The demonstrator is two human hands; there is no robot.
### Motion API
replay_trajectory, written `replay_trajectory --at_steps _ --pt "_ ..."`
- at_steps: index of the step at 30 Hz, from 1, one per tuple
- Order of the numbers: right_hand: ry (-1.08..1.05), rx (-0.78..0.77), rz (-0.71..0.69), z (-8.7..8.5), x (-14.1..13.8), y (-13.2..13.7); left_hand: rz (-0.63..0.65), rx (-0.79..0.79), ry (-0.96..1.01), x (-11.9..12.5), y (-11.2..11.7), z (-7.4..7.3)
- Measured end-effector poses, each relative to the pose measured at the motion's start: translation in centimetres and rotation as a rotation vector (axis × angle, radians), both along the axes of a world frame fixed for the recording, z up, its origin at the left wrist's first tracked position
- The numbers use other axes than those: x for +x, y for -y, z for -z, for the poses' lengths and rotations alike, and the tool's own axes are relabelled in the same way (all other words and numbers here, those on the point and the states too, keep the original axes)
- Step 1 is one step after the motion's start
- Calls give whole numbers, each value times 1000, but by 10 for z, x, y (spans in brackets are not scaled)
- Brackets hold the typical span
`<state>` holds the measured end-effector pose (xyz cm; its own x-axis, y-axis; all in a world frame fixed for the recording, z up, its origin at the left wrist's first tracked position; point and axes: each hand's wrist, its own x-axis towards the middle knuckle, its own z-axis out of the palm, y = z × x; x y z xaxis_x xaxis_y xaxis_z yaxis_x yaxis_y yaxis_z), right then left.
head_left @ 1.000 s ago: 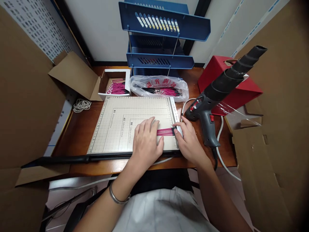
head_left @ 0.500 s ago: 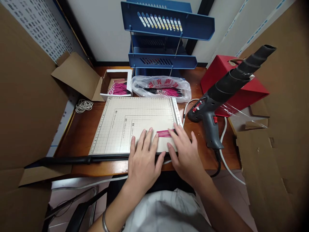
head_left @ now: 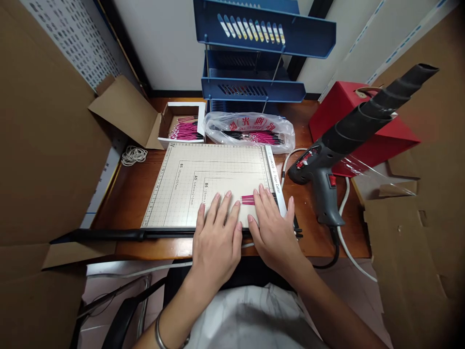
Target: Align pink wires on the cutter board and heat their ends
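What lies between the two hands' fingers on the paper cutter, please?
In the head view, pink wires lie on the board between the left hand and right hand.

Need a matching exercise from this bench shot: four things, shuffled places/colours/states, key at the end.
Things:
1. wires on the board
2. heat gun
3. plastic bag
4. left hand

Descriptions:
A. see-through, beyond the far edge of the board
B. palm down, fingers spread a little, no bundle gripped
C. mostly pink, partly hidden by the right hand
D. dark grey and black, with a red switch

Pairs: 1-C, 2-D, 3-A, 4-B
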<state>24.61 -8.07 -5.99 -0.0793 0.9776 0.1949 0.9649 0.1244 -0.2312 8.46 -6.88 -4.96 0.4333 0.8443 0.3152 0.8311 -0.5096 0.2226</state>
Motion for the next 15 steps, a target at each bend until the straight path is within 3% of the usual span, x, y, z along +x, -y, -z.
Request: replay_trajectory --at_steps 15 --pt "89 49 -6 4 -1 1 56 -7 -10 10 -3 0"
